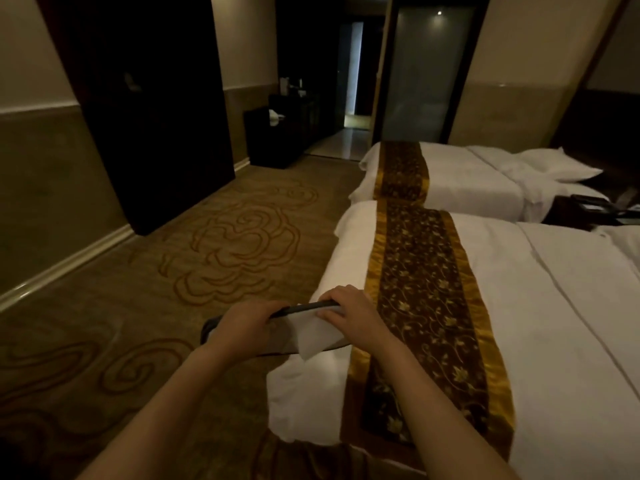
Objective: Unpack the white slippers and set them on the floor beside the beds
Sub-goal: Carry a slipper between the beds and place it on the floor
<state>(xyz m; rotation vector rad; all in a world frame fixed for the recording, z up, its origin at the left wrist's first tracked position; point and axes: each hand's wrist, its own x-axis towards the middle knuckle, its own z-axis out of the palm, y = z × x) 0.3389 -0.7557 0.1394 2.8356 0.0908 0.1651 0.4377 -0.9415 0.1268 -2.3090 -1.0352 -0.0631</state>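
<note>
Head view: dim hotel room, swirl-patterned carpet [221,244]; two white beds [540,306] with gold-brown runners [426,292]. Left hand [242,329] and right hand [349,313] both closed around dark-edged slipper package [313,332], held over near bed's foot corner.

Slipper pack [311,327] mostly covered by left hand [242,329] and right hand [349,315]; dark edge and white corner showed, contents unclear. Left of pack, fingertips hidden behind it. Right of pack, near bed [519,306] cut by frame edge. Far beyond pack, items on dark cabinet [277,133] too small, dim to identify.
</note>
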